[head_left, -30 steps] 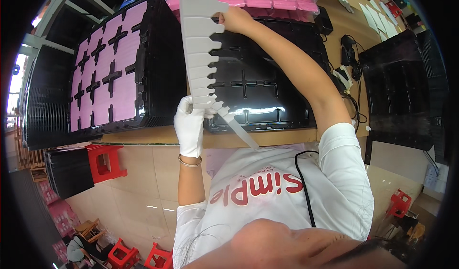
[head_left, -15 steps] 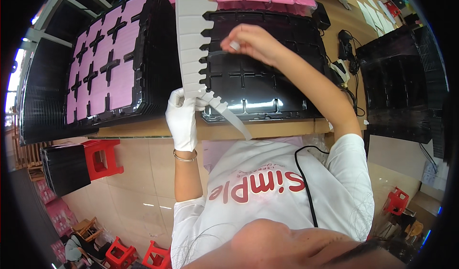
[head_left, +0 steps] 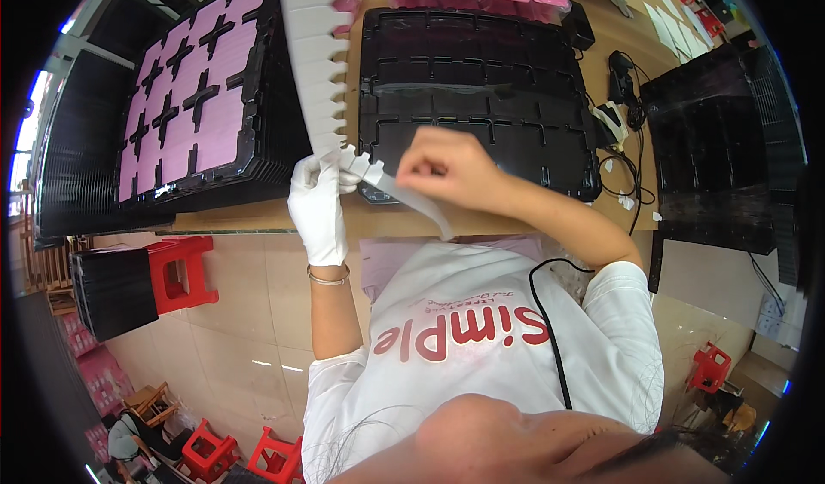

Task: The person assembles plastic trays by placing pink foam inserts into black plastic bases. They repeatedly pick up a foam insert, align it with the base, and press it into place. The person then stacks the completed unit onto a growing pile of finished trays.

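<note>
Left hand (head_left: 318, 213) is holding a long, pale strip (head_left: 314, 71)

The left hand is wearing a white glove and pinching the strip near its low end. The strip is running up between a stack of black trays (head_left: 275, 131) and a flat black tray (head_left: 481, 97). Its bumpy edge is facing right, and its thin tail is bending toward the shirt (head_left: 481, 295). The bare right hand (head_left: 451, 168) is hovering by the tail, its fingers curled. I cannot tell if it is gripping anything.
</note>
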`<state>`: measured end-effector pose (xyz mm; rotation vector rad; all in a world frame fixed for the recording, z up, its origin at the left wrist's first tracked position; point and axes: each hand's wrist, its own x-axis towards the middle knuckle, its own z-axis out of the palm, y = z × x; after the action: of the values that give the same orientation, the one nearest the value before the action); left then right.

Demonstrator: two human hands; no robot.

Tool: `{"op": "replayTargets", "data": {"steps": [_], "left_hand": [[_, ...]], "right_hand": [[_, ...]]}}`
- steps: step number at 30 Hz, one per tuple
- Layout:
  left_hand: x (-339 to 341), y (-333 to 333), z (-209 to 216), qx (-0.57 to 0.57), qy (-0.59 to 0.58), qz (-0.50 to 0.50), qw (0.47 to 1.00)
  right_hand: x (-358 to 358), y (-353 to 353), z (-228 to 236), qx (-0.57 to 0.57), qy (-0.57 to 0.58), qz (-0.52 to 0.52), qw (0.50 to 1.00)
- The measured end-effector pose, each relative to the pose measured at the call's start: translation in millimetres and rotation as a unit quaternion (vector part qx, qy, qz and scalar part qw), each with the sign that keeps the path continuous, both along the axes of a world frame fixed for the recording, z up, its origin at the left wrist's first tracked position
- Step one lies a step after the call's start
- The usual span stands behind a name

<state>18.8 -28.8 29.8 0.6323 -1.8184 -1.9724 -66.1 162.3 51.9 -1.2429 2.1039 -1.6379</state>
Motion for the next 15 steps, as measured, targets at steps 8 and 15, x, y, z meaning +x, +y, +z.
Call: {"op": "replayTargets", "data": {"steps": [8,15], "left_hand": [[10.8,2.2,1.4,0.008,-0.027,0.009,1.000],[10.7,2.8,-2.9,-0.002,-0.021,-0.015,1.000]], "right_hand": [[-29.7,-20.1,-20.9,0.226,0.096,-0.074,0.967],[-23.8,-19.1,-24.5,0.223,0.092,-0.097,0.966]]}}
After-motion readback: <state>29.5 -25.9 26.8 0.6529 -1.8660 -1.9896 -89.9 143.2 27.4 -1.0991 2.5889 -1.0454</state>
